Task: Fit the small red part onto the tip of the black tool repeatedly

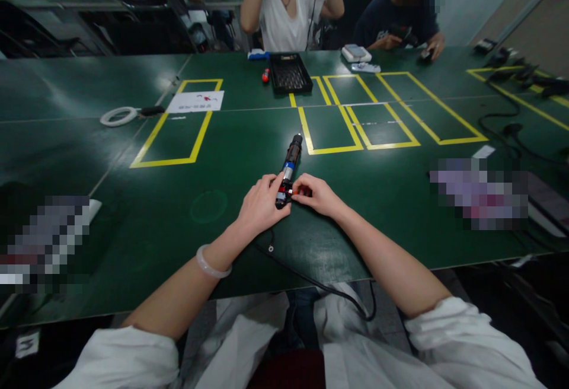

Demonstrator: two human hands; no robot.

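Green table (pixel 133 223) carries a black electric screwdriver (pixel 288 166) lying near its front edge, tip pointing away. The left hand (pixel 260 208) clasps its rear end; the right hand (pixel 317 194) pinches there too, perhaps on a red part.

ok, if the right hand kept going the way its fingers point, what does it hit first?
The right hand points left, its fingertips already at the near end of the electric screwdriver lying on the green table. Directly beyond that are the left hand fingers, gripping the same end.
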